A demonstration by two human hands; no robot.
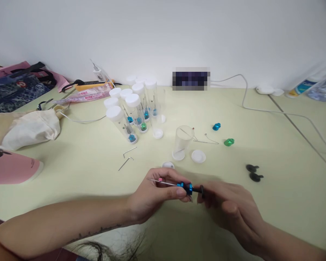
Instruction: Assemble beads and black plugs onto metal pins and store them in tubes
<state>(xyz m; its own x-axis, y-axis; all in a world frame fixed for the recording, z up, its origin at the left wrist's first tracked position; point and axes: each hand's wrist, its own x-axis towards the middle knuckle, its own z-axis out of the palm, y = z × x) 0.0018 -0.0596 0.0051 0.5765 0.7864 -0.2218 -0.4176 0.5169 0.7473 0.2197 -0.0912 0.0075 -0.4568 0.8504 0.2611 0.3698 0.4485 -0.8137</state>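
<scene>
My left hand [157, 194] pinches a small shiny blue metal piece [185, 187] between thumb and fingers. A thin metal rod [168, 182] runs from the piece back over the palm, with a small pink bit near it. At its right end sticks out a black knob with a round disc [201, 191]. My right hand [233, 206] is at that knob, fingers stretched and thumb apart; the fingertips are partly hidden and slightly blurred. Beyond them stands an open clear tube [183, 141], with a thin wire inside and a white cap [198, 156] beside it.
Several white-capped clear tubes [132, 108] stand left of centre. Two hex keys [126, 164] lie before them. To the right are a blue piece [216, 126], a green piece [229, 142] and black knobs [256, 177]. A pink cup [13, 166] lies left; a cable [271, 109] crosses the back.
</scene>
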